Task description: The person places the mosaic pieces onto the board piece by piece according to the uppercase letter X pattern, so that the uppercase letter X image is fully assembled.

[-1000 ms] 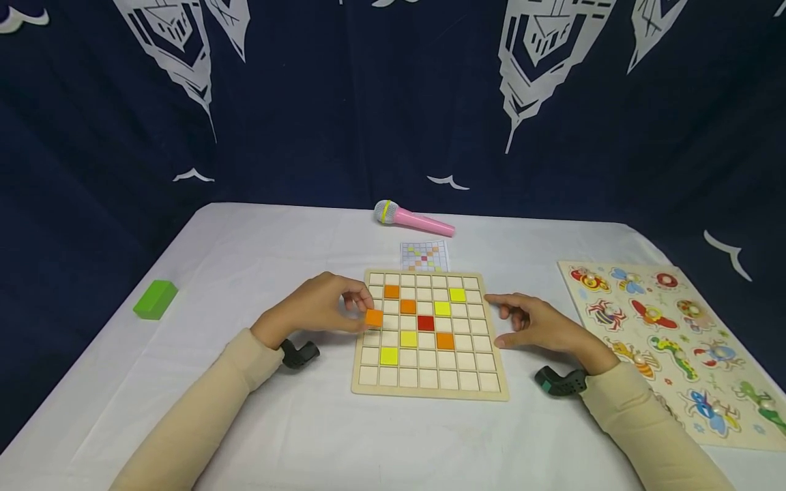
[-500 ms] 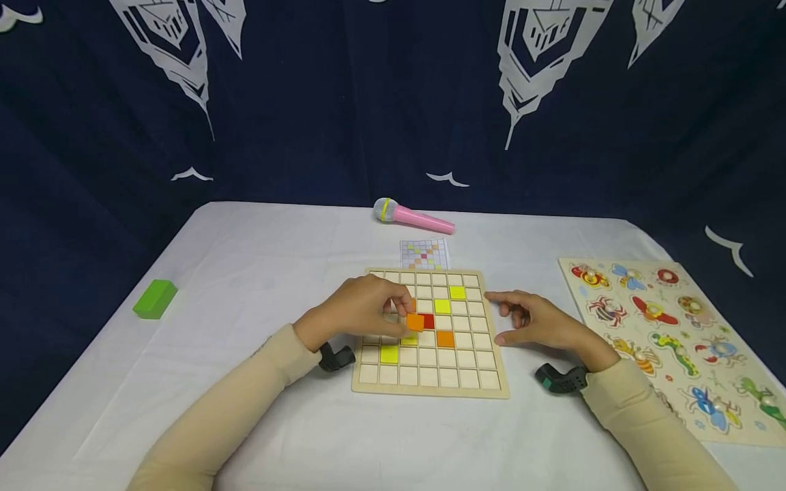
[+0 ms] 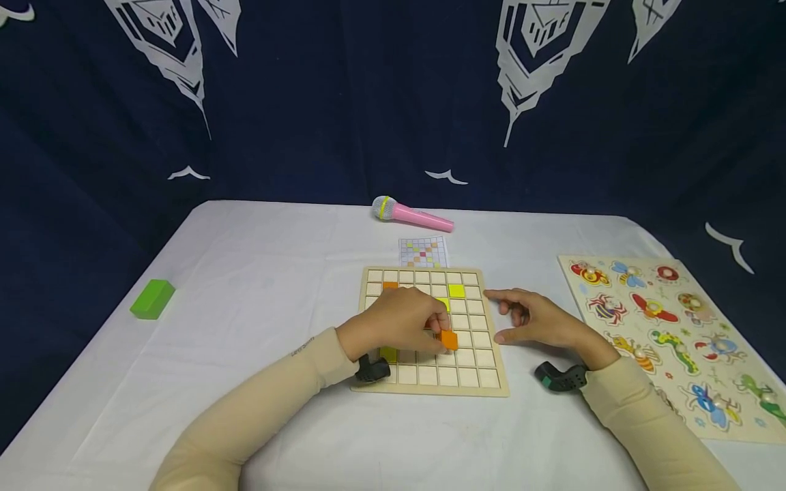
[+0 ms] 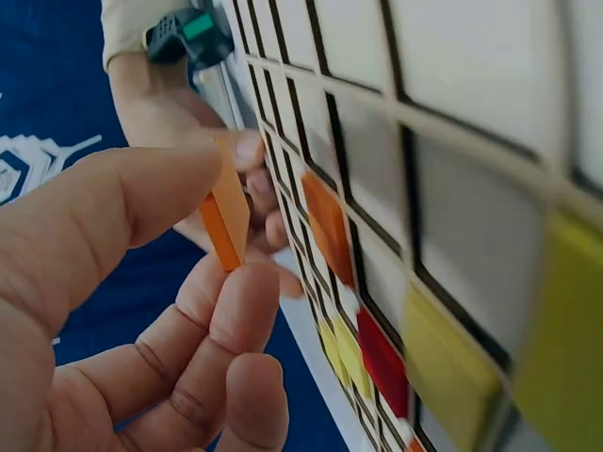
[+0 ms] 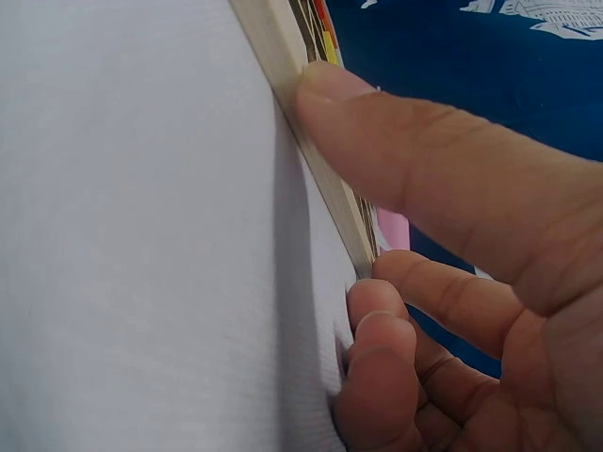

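My left hand pinches an orange square tile between thumb and fingertips, over the wooden grid board. In the left wrist view this tile is held on edge, apart from the grid. Behind it an orange tile, a red tile and yellow tiles sit in the squares. The left hand hides the middle of the board in the head view. My right hand touches the board's right edge with thumb and index fingertip, its other fingers loosely bent.
A card with a coloured grid pattern lies just behind the board, and a pink toy microphone beyond it. At the left is a green block. An insect puzzle board lies at the right, beside the right arm.
My left hand has carried the orange tile rightward and slightly nearer across the board, from its left edge to right of the middle. The right hand has stayed at the board's right edge.
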The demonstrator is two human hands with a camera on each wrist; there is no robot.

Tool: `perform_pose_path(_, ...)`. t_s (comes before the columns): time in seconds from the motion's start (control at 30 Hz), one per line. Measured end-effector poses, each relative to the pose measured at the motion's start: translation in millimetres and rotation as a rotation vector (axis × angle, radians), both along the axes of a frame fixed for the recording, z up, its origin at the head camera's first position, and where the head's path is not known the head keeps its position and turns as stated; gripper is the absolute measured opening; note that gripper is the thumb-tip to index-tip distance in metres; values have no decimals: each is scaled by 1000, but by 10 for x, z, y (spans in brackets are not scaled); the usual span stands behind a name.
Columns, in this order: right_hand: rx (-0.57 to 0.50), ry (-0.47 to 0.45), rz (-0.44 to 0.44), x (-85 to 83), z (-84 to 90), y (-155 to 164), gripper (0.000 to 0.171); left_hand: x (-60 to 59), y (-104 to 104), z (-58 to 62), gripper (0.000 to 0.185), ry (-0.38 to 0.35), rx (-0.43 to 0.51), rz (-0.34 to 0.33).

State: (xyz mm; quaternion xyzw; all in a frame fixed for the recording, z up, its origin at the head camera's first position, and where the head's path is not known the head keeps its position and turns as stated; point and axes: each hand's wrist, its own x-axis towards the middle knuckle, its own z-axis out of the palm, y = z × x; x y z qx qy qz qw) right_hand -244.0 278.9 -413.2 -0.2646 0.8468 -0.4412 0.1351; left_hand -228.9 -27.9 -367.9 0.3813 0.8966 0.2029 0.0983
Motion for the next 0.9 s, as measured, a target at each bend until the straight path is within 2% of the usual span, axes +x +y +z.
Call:
perform_pose_path(0.1, 1, 1, -2, -1, -2, 1, 76, 28, 106, -3, 20, -8, -31, 8)
perform_pose_path(0.37, 20, -13, -20, 0, 1, -11, 77, 106, 307, -46, 20, 29, -141, 25)
perform_pose_path(0.73, 24, -11, -18, -6, 2, -11, 77, 130, 424, -86, 19, 14, -220, 62)
perform_pose_path(0.9, 18, -14, -17, -6, -6, 0, 77, 128, 430, -98, 23, 7, -226, 62)
